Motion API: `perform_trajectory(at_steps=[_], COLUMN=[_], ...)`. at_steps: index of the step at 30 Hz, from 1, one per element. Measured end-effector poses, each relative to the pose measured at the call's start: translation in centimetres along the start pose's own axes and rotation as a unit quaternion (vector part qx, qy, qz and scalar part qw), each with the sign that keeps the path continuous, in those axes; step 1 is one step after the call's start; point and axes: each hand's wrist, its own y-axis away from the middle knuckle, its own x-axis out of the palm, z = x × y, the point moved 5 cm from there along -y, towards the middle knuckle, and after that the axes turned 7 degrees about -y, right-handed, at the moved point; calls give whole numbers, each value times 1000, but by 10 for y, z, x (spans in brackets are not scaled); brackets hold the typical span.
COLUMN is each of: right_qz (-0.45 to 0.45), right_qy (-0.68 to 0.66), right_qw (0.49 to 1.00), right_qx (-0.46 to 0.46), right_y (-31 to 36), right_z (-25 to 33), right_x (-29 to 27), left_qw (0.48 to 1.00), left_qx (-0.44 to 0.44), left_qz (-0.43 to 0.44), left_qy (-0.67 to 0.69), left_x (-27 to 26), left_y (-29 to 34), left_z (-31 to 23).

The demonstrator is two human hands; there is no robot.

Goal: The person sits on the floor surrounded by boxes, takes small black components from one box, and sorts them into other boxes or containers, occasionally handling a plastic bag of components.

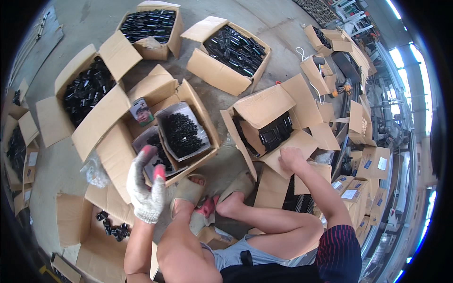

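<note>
My left hand (146, 186), in a white knitted glove with pink fingertips, reaches over the near edge of an open carton (200, 111). Its thumb and fingers are apart, and I see nothing between them. Below them is a small lined box (141, 140) with some small black parts. Beside it, a second lined box (205, 144) holds a heap of small black pieces (181, 134). Bare and curled into a fist, my right hand (292, 159) rests at the flap of another carton (264, 109), which contains black plastic parts (276, 132). Whatever its fingers hold is hidden.
Cartons full of black parts stand beyond, such as one (236, 49) ahead and one (89, 89) at left. A phone-sized rectangle (141, 112) with a picture leans inside the middle carton. At lower left, a carton (101, 240) holds several black fittings (113, 227). Stacked boxes (375, 162) line the right.
</note>
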Motion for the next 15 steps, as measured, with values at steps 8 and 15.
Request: perform_trajectory(at_steps=[8, 15], right_qz=[-84, -350], right_qy=[-426, -446], right_qw=[899, 804], right_qx=[53, -179], right_y=[-115, -127], right_z=[-33, -19], right_x=[17, -79], left_qw=[968, 951], left_qx=[-44, 137], left_qz=[242, 259], left_qy=[59, -95], left_x=[105, 139], left_y=[-4, -6], left_z=[20, -14])
